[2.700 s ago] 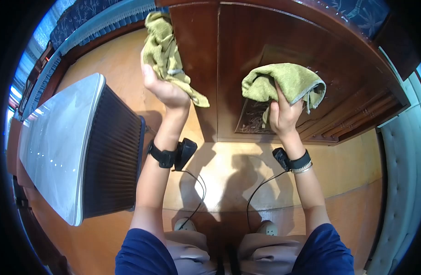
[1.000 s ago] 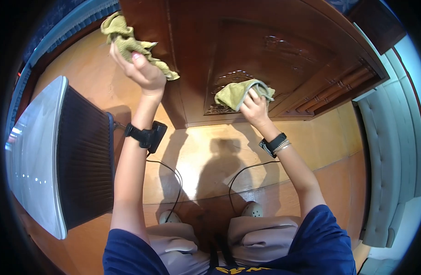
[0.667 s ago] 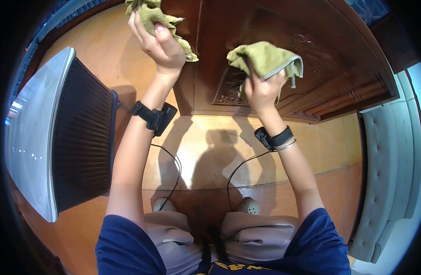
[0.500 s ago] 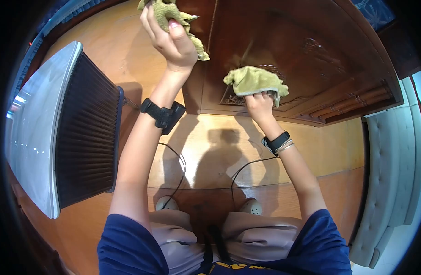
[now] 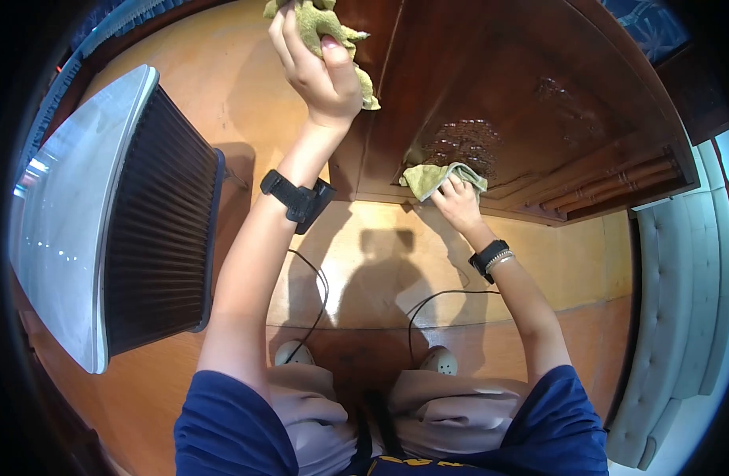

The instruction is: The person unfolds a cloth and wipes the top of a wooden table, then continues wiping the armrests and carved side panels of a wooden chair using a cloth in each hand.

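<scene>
I stand facing a dark carved wooden door [image 5: 507, 87]. My left hand [image 5: 321, 75] is raised high and grips an olive green cloth [image 5: 321, 20] against the door's left edge. My right hand [image 5: 458, 202] is lower and presses a second green cloth [image 5: 436, 176] onto the bottom of the door panel, just under the carved ornament [image 5: 463, 143]. Both wrists carry black bands with cables running down toward my body.
A grey appliance with a black ribbed side [image 5: 118, 214] stands close on my left. The floor [image 5: 380, 262] is glossy orange-brown wood. A pale tufted upholstered piece [image 5: 682, 293] runs along the right. My feet [image 5: 440, 361] are near the door's foot.
My right hand has slid its cloth down from the carved ornament to the lower edge of the panel. My left hand and its cloth shifted slightly right in view, staying high.
</scene>
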`<action>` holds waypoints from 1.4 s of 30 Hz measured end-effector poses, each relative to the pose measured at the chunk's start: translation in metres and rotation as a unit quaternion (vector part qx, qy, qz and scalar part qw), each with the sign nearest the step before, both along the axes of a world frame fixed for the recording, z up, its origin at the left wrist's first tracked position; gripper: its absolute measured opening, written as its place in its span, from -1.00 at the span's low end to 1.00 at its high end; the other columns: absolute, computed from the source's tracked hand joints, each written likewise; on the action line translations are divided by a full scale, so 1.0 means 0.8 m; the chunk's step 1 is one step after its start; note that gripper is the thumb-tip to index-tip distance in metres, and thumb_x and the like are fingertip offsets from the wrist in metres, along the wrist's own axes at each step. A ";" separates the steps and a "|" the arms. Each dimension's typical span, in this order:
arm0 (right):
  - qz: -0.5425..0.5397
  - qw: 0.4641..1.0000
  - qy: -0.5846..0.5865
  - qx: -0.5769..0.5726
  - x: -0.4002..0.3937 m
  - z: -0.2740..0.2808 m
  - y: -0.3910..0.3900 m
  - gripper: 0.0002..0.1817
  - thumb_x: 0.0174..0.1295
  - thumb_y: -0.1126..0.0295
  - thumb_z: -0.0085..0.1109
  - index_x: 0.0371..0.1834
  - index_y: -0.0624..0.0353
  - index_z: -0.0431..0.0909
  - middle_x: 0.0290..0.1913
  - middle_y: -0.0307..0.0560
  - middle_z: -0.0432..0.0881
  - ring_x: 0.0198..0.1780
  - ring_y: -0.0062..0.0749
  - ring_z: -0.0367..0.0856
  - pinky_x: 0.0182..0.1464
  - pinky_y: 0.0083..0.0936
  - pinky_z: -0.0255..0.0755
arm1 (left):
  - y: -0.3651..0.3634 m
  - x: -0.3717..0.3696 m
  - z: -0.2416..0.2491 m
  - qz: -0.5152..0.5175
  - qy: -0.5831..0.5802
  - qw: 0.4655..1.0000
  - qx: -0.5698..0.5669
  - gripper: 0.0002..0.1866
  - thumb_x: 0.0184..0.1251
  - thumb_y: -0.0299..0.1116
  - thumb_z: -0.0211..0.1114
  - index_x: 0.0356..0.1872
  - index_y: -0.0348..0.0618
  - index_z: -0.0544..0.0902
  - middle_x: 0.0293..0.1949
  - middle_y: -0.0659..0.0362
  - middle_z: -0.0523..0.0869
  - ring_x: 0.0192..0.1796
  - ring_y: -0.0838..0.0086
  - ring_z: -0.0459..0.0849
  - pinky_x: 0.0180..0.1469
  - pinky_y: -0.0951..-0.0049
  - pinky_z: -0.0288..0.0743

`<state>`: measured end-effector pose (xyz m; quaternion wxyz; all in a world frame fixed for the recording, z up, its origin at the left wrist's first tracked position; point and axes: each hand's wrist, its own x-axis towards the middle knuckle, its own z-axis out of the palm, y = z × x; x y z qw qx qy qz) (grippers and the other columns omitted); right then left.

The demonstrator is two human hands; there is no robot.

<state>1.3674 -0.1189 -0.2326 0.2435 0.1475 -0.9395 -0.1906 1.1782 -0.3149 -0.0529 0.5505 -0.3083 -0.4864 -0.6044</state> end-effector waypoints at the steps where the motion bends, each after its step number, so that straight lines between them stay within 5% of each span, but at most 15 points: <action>1: -0.023 0.999 -0.040 -0.012 0.000 0.004 -0.006 -0.59 0.05 0.34 0.05 0.04 -0.14 0.48 0.03 -0.17 0.43 0.08 -0.32 0.39 -0.05 -0.39 0.36 | 0.000 -0.002 -0.002 0.000 -0.006 1.000 0.003 -0.48 0.28 -0.18 -0.08 0.11 -0.43 0.33 -0.01 -0.04 0.40 0.04 0.21 0.40 0.15 0.30 0.23; 2: -0.023 0.999 -0.033 -0.015 0.000 0.012 -0.015 -0.59 0.05 0.34 0.05 0.04 -0.14 0.48 0.03 -0.17 0.43 0.08 -0.32 0.39 -0.05 -0.39 0.36 | -0.001 -0.005 -0.003 -0.001 -0.010 1.000 0.003 -0.47 0.27 -0.19 -0.06 0.14 -0.44 0.31 0.01 -0.05 0.39 0.06 0.20 0.40 0.18 0.29 0.22; 3: -0.010 0.999 -0.008 -0.052 0.002 0.024 -0.028 -0.51 0.04 0.39 0.05 0.13 -0.13 0.44 0.02 -0.13 0.43 0.07 -0.32 0.39 -0.04 -0.39 0.35 | -0.003 -0.004 -0.006 -0.010 -0.017 1.000 -0.005 -0.47 0.18 -0.33 0.00 0.15 -0.47 0.30 0.08 -0.24 0.37 0.12 -0.05 0.39 0.20 0.12 0.23; 5: 0.038 0.992 0.046 -0.111 -0.002 0.055 -0.048 -0.33 0.00 0.52 0.04 0.30 -0.11 0.35 0.13 -0.02 0.38 0.01 -0.33 0.41 -0.04 -0.43 0.33 | -0.005 -0.004 -0.007 -0.001 -0.019 1.000 -0.011 -0.47 0.18 -0.32 0.00 0.15 -0.47 0.30 0.08 -0.24 0.37 0.11 -0.06 0.39 0.21 0.12 0.23; 11: 0.081 0.959 0.201 -0.180 -0.039 0.182 -0.086 -0.43 -0.05 0.55 0.04 0.15 -0.03 0.51 0.22 -0.12 0.42 -0.15 -0.46 0.50 -0.10 -0.48 0.34 | -0.007 -0.003 -0.011 -0.002 -0.042 0.999 -0.031 -0.43 0.19 -0.29 -0.01 0.18 -0.47 0.26 0.08 -0.18 0.35 0.12 0.00 0.39 0.20 0.17 0.25; 18: 0.125 0.777 0.550 -0.280 -0.047 0.328 -0.103 -0.48 -0.28 0.69 0.13 -0.08 0.21 0.56 -0.08 -0.03 0.50 0.02 -0.21 0.41 -0.03 -0.42 0.35 | -0.006 0.001 -0.012 -0.070 -0.090 0.993 -0.014 -0.44 0.17 -0.34 -0.03 0.19 -0.46 0.24 0.07 -0.11 0.33 0.09 0.12 0.38 0.19 0.24 0.23; 20: 0.137 0.762 0.534 -0.340 -0.053 0.330 -0.103 -0.51 -0.27 0.65 0.17 -0.11 0.21 0.55 -0.06 -0.01 0.45 0.02 -0.15 0.38 0.00 -0.35 0.34 | -0.007 0.001 -0.013 -0.068 -0.095 0.993 -0.017 -0.44 0.16 -0.35 -0.04 0.19 -0.46 0.24 0.07 -0.11 0.33 0.09 0.13 0.38 0.19 0.24 0.23; 22: 0.017 0.858 0.418 -0.300 -0.068 0.318 -0.104 -0.55 -0.12 0.54 0.23 -0.05 0.25 0.49 -0.03 0.03 0.38 0.04 -0.11 0.39 0.06 -0.32 0.31 | -0.004 0.000 -0.016 -0.071 -0.098 0.992 -0.022 -0.44 0.16 -0.36 -0.04 0.19 -0.46 0.23 0.07 -0.10 0.32 0.09 0.14 0.37 0.19 0.25 0.23; 24: -0.026 0.859 0.467 -0.209 -0.091 0.292 -0.115 -0.65 -0.29 0.51 0.29 -0.30 0.18 0.58 0.03 0.04 0.34 0.04 -0.04 0.29 -0.03 -0.30 0.37 | -0.003 -0.002 -0.017 -0.099 -0.101 0.990 -0.001 -0.44 0.15 -0.38 -0.05 0.20 -0.46 0.22 0.08 -0.10 0.31 0.09 0.14 0.37 0.19 0.25 0.23; 30: 0.006 0.910 0.319 -0.265 -0.082 0.226 -0.124 -0.63 -0.35 0.57 0.20 -0.31 0.19 0.59 -0.16 -0.05 0.47 -0.12 -0.08 0.42 -0.14 -0.30 0.41 | -0.007 0.002 -0.012 -0.084 -0.105 0.991 -0.022 -0.44 0.14 -0.41 -0.06 0.20 -0.46 0.22 0.06 -0.09 0.31 0.08 0.15 0.37 0.18 0.26 0.23; 34: 0.029 0.941 0.220 -0.255 -0.077 0.183 -0.130 -0.81 -0.28 0.51 0.12 -0.48 0.19 0.50 -0.26 -0.14 0.44 -0.23 -0.24 0.42 -0.30 -0.39 0.39 | -0.003 0.000 -0.016 -0.100 -0.106 0.989 -0.004 -0.45 0.13 -0.42 -0.05 0.18 -0.46 0.23 0.05 -0.10 0.32 0.07 0.14 0.38 0.17 0.24 0.25; 40: 0.066 0.971 0.102 -0.204 -0.070 0.100 -0.113 -0.82 -0.22 0.47 0.13 -0.45 0.15 0.48 -0.29 -0.13 0.43 -0.22 -0.27 0.43 -0.22 -0.43 0.41 | -0.006 -0.001 -0.007 -0.053 -0.082 0.995 -0.027 -0.48 0.14 -0.42 -0.03 0.15 -0.45 0.26 0.01 -0.10 0.33 0.03 0.11 0.40 0.15 0.22 0.26; 42: 0.087 0.973 0.085 -0.198 -0.056 0.073 -0.100 -0.81 -0.21 0.47 0.14 -0.44 0.15 0.48 -0.29 -0.12 0.43 -0.21 -0.27 0.43 -0.21 -0.43 0.41 | -0.003 0.001 -0.003 -0.002 -0.053 0.999 -0.006 -0.61 0.21 -0.37 -0.06 0.04 -0.37 0.31 -0.15 0.07 0.37 -0.16 0.37 0.40 0.02 0.38 0.30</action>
